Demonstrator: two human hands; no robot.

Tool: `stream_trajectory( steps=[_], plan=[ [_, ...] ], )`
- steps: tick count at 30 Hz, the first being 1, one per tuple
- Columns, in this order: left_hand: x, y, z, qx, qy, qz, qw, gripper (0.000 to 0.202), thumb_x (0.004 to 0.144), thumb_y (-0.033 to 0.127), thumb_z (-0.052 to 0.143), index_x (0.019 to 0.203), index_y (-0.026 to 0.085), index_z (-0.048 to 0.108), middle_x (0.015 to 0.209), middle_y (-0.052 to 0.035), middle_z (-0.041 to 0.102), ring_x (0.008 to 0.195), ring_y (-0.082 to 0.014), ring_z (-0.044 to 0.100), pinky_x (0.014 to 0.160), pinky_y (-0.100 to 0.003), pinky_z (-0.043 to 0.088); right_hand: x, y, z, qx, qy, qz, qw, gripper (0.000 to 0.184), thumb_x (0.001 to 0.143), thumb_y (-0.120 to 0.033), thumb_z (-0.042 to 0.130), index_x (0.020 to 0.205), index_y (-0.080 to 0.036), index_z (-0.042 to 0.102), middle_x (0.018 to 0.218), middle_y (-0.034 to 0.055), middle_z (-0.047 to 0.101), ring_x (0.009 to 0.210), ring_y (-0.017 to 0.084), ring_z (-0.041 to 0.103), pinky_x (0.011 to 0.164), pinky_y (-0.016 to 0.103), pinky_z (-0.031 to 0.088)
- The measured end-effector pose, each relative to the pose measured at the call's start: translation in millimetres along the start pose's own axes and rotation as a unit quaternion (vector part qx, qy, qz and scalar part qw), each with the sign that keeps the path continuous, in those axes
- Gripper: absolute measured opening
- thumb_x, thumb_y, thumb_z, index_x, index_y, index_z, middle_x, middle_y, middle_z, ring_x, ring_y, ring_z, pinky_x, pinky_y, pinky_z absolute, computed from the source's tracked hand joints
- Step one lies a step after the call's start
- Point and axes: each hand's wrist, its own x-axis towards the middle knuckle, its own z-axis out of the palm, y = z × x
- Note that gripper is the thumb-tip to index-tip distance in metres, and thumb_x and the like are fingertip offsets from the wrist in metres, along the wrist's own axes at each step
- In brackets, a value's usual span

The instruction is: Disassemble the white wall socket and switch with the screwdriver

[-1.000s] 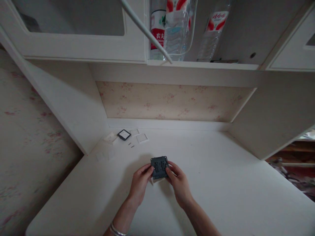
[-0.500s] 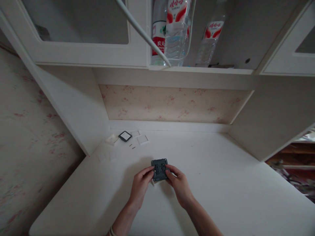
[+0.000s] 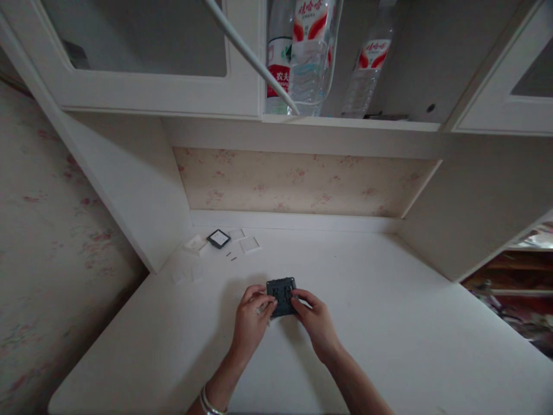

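A dark grey square plastic plate (image 3: 283, 295) with moulded detail in its middle is held up above the white desk, between my two hands. My left hand (image 3: 253, 314) is closed at its left side, thumb and fingertips reaching over the front face. On the right edge, my right hand (image 3: 314, 317) pinches the same plate between thumb and fingers. A bit of something pale shows under the plate's lower edge, mostly hidden by it and my fingers.
At the desk's back left lie a black-framed square piece (image 3: 219, 238), a white box-like part (image 3: 196, 245), a clear square frame (image 3: 250, 245) and two small screws (image 3: 234, 259). Overhead, a shelf holds water bottles (image 3: 309, 57), with a grey rod (image 3: 253, 55) slanting across.
My left hand has shifted right and turned, its fingertips now further over the plate's face. The right hand keeps its grip, and the plate has barely moved.
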Motion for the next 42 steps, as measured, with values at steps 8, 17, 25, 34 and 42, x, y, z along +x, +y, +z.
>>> stream_trajectory(
  steps=[8,17,25,34,42],
  plan=[
    [34.2,-2.2,5.7,0.029,0.02,0.006,0.999,0.02,0.087,0.034,0.058,0.085,0.018,0.07,0.087,-0.0044,0.067,0.079,-0.0155,0.065,0.069,-0.023,0.052,18.1,-0.7,-5.4,-0.044,0.006,-0.011,0.999,0.045,0.067,-0.05,0.075,0.098,-0.019,0.069,0.084,0.0048,0.07,0.075,0.019,0.063,0.067,0.027,0.048],
    [122.6,-74.8,13.6,0.288,-0.088,-0.046,0.952,0.028,0.086,0.017,0.058,0.112,0.02,0.066,0.108,-0.0065,0.07,0.1,-0.0194,0.063,0.091,-0.029,0.045,16.8,-6.7,-25.3,0.08,0.022,0.074,0.994,0.041,0.064,-0.045,0.079,0.095,-0.021,0.069,0.095,0.0032,0.068,0.085,0.017,0.061,0.075,0.027,0.05],
    [160.4,-97.2,18.8,0.314,-0.094,-0.07,0.942,0.03,0.083,0.017,0.061,0.114,0.014,0.063,0.098,-0.0111,0.071,0.093,-0.0213,0.065,0.085,-0.03,0.045,13.0,-11.7,-30.7,0.081,0.019,0.09,0.992,0.038,0.065,-0.045,0.079,0.092,-0.021,0.067,0.09,0.0021,0.067,0.081,0.015,0.059,0.068,0.022,0.048],
    [99.6,-46.7,16.7,0.147,-0.013,-0.092,0.985,0.038,0.095,0.043,0.039,0.105,0.015,0.063,0.1,-0.0091,0.069,0.086,-0.0187,0.065,0.079,-0.028,0.049,36.6,-1.0,-23.8,0.0,-0.005,0.023,1.0,0.033,0.077,-0.049,0.067,0.092,-0.02,0.062,0.085,0.0018,0.064,0.075,0.015,0.057,0.064,0.024,0.046],
    [25.2,1.3,14.3,-0.232,-0.074,-0.316,0.917,0.056,0.077,0.057,0.062,0.112,0.014,0.059,0.095,-0.0101,0.069,0.065,-0.0178,0.067,0.054,-0.026,0.055,62.7,-9.4,9.8,-0.214,-0.09,-0.119,0.965,0.022,0.088,-0.04,0.051,0.092,-0.02,0.061,0.078,0.0029,0.066,0.07,0.018,0.06,0.063,0.027,0.046]
  ],
)
